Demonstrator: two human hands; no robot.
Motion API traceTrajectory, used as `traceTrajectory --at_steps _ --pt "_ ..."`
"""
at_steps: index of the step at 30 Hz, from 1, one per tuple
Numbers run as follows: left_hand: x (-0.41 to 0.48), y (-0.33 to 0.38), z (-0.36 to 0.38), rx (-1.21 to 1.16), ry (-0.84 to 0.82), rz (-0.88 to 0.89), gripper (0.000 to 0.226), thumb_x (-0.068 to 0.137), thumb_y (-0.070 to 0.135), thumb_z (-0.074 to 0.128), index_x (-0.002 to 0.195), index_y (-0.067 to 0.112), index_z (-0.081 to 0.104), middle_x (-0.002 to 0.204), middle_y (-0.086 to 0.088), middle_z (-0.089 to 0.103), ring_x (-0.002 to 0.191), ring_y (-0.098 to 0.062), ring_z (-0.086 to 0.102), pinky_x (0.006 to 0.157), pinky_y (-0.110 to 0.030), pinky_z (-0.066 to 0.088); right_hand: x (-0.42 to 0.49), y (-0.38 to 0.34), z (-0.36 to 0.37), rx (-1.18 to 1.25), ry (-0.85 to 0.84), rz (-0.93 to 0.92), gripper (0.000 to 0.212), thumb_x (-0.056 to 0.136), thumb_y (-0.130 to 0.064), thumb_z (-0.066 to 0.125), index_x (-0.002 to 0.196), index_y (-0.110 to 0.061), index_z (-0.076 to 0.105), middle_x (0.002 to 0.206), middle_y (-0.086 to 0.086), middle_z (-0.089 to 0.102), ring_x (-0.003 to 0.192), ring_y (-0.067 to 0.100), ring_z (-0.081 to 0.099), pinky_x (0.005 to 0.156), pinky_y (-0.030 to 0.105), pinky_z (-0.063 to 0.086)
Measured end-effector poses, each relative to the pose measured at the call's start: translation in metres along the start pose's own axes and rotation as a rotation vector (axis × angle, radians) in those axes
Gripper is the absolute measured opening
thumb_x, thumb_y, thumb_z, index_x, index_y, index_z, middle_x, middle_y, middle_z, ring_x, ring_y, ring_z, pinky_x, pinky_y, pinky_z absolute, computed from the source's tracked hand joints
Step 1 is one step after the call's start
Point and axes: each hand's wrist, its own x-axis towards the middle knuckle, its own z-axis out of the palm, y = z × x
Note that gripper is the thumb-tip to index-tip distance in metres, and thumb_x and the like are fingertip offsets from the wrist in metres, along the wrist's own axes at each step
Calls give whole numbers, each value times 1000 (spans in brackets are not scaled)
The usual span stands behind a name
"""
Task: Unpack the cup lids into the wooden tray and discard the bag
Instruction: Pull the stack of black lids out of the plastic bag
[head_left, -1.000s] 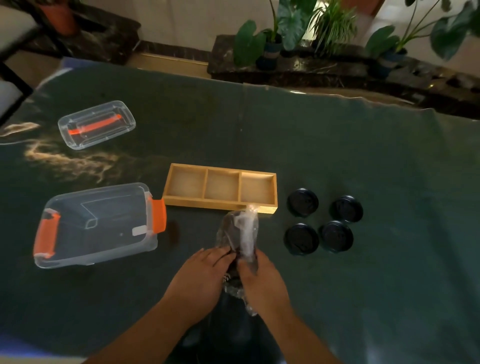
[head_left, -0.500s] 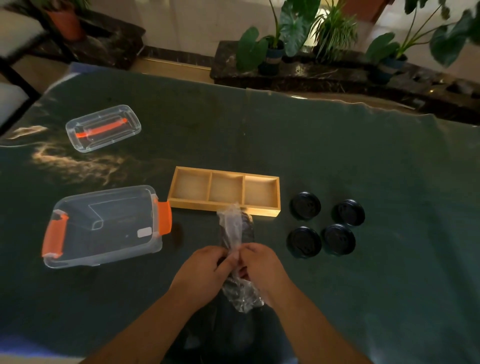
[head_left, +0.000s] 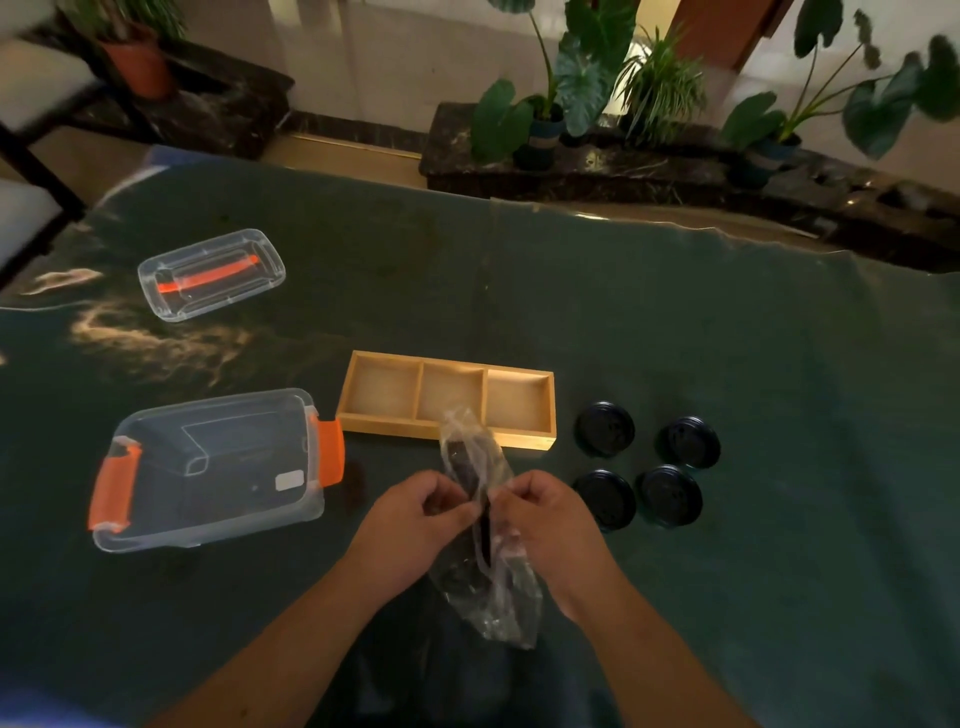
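Observation:
A clear plastic bag (head_left: 485, 582) with dark cup lids inside hangs above the table's near edge. My left hand (head_left: 410, 525) pinches its left side and my right hand (head_left: 550, 525) pinches its right side, pulling the opening apart. Just beyond stands the wooden tray (head_left: 447, 434) with three compartments, nothing in them. Several black cup lids (head_left: 605, 428) lie flat on the cloth to the right of the tray.
A clear plastic box with orange latches (head_left: 208, 467) stands left of the tray. Its clear lid with an orange handle (head_left: 210, 273) lies further back left. The dark green tablecloth (head_left: 727, 338) covers the table. Potted plants (head_left: 571, 104) stand behind it.
My hands have lifted the bag slightly and moved apart, spreading its opening. The view has shifted a little; the tray, lids and box stay where they were.

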Motion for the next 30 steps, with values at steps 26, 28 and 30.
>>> traceTrajectory --at_steps 26,28,30 --pt "-21 4 -17 154 161 -86 18 100 32 63 83 28 69 83 0 71 78 -13 67 72 -35 57 4 -63 47 -1216 -399 157 52 102 -23 64 150 -13 48 154 15 51 143 36 49 119 49 40" --pt "-21 3 -19 139 149 -84 17 100 31 63 85 26 69 85 -2 71 79 -13 68 73 -34 58 23 -47 52 -1224 -394 104 88 96 -25 74 165 -12 22 170 15 28 156 35 30 128 50 27" --pt "-21 2 -20 150 141 -82 17 101 30 63 85 26 68 86 0 71 80 -13 67 73 -32 57 34 -25 54 -1312 -345 -102 114 89 -27 81 168 -12 0 176 19 9 161 37 12 131 52 17"
